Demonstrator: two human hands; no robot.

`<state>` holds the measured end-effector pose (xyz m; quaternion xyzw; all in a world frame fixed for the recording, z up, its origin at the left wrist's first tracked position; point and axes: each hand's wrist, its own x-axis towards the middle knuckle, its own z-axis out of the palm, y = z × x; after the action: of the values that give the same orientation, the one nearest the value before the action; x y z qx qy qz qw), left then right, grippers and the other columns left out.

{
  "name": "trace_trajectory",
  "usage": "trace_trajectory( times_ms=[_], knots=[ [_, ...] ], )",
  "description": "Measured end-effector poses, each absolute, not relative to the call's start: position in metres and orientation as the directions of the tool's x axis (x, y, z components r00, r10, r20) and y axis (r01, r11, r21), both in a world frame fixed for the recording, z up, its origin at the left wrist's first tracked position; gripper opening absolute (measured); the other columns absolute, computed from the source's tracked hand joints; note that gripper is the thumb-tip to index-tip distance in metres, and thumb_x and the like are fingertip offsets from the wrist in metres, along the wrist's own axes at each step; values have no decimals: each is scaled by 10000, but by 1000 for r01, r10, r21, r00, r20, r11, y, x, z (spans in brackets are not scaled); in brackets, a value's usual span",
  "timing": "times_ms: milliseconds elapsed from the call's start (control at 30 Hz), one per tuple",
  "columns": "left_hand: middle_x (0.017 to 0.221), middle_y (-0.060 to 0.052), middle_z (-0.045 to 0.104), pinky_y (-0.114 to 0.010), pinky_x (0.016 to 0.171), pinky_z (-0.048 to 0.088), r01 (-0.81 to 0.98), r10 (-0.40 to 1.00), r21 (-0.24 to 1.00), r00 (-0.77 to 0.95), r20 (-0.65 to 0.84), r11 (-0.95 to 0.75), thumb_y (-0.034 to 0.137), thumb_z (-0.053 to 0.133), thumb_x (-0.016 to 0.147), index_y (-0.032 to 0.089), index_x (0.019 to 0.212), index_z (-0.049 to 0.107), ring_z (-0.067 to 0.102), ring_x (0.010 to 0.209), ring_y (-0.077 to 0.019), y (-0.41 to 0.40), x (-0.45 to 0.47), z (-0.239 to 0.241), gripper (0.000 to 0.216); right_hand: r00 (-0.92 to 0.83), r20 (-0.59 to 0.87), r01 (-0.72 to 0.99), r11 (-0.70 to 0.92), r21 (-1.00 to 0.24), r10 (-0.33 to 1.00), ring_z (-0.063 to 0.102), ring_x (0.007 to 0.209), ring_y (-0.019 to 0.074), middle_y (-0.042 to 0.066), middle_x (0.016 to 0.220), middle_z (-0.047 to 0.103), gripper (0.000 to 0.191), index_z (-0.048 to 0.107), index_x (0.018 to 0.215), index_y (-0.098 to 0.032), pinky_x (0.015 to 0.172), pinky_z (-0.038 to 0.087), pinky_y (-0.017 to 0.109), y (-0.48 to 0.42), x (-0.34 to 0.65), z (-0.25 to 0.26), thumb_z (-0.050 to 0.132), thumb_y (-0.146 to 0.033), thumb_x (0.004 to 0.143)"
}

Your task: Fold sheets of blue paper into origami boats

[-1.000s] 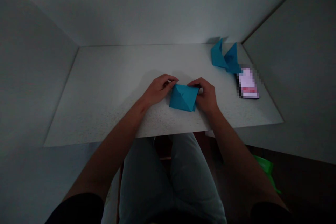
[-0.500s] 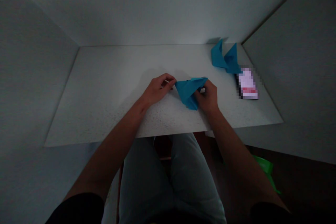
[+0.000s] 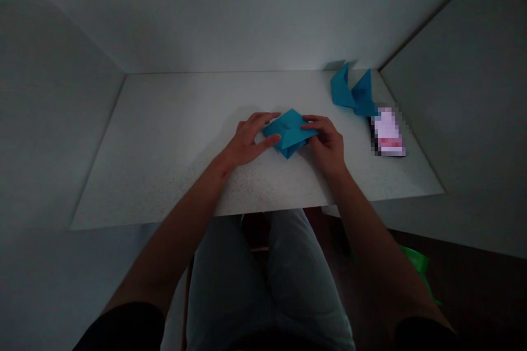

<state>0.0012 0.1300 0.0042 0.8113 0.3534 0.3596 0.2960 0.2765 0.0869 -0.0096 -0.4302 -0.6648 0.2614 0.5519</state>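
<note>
Between my two hands is a piece of folded blue paper (image 3: pixel 290 129), its pointed flaps spread out above the white tabletop. My left hand (image 3: pixel 248 140) grips its left corner, thumb on the near side and fingers along the far side. At the right corner, my right hand (image 3: pixel 328 145) pinches the paper with its fingers over the top and the thumb lower down, partly hidden. Another folded blue paper shape (image 3: pixel 342 88), with two upright points, stands at the back right of the table.
A phone (image 3: pixel 389 131) with a lit, blurred screen lies on the right of the white table (image 3: pixel 164 137), touching or close to the standing paper shape. White walls (image 3: pixel 255 11) enclose the back and sides. Something green (image 3: pixel 415 259) is below at the right.
The paper has turned from a tilted, bunched pose to a flatter diamond. My left hand has gone from pinching one tip to spanning the left corner; my right fingers have moved on top.
</note>
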Motion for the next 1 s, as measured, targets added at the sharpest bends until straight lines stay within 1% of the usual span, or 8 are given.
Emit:
trace_trajectory(
  times_ms=[100,200,267,367,467,600,833,1000],
  knots=[
    [1718,-168,585,-589,1235,518,282,759,764,526,383,-580,807,832,911,370,1725,522,592,1539,-398,129,-1,4,974,-28,496,276,484,-830,868,727,1325,308,63,1484,718,148,821,1161,-357,822,721,430,87,279,-7,743,-331,1037],
    [1731,-169,564,-499,1111,611,192,754,803,514,408,-565,700,1008,767,367,1677,584,620,1505,-389,130,-1,3,1057,-56,508,235,506,-830,860,691,1416,336,65,1528,703,147,836,1144,-363,933,717,468,97,282,0,843,-409,1004],
    [1695,-158,598,-436,1047,637,177,780,820,468,416,-544,593,1047,752,348,1578,687,670,1438,-352,134,-1,1,934,-84,500,197,506,-840,862,669,1459,350,65,1569,688,200,843,1123,-360,998,704,491,110,284,3,900,-470,966],
    [1575,-140,701,-360,983,650,147,834,858,362,417,-493,431,965,859,289,1406,798,749,1291,-271,143,-4,-3,590,-138,435,116,451,-885,890,715,1393,340,66,1586,691,348,838,1111,-347,1018,700,497,133,283,2,965,-579,885],
    [1446,-120,787,-322,953,656,113,881,898,279,382,-425,302,856,918,249,1313,838,792,1169,-217,151,-10,-7,398,-174,354,24,364,-931,919,799,1133,266,65,1382,796,455,833,1106,-329,973,706,449,149,281,-7,1004,-633,814],
    [1436,-105,802,-333,991,665,108,899,911,242,365,-399,221,851,879,259,1265,872,798,1205,-226,156,-17,-9,389,-209,319,-22,322,-947,924,762,885,185,23,1042,819,430,853,1115,-323,879,678,363,151,280,-14,1024,-579,814],
    [1442,-104,797,-374,1003,677,-9,905,943,277,321,-332,338,944,842,271,1228,894,805,1224,-258,153,-16,-6,395,-363,348,165,427,-889,864,735,956,209,55,1140,806,356,889,1206,-348,846,607,366,141,277,-1,915,-574,933],
    [1281,-116,859,-406,1018,668,-66,935,970,257,244,-235,555,990,823,219,1012,888,816,1113,-248,151,-13,-2,399,-236,384,182,429,-885,893,723,908,202,38,1013,799,361,886,997,-299,807,582,358,143,275,1,890,-654,928]
  ],
)
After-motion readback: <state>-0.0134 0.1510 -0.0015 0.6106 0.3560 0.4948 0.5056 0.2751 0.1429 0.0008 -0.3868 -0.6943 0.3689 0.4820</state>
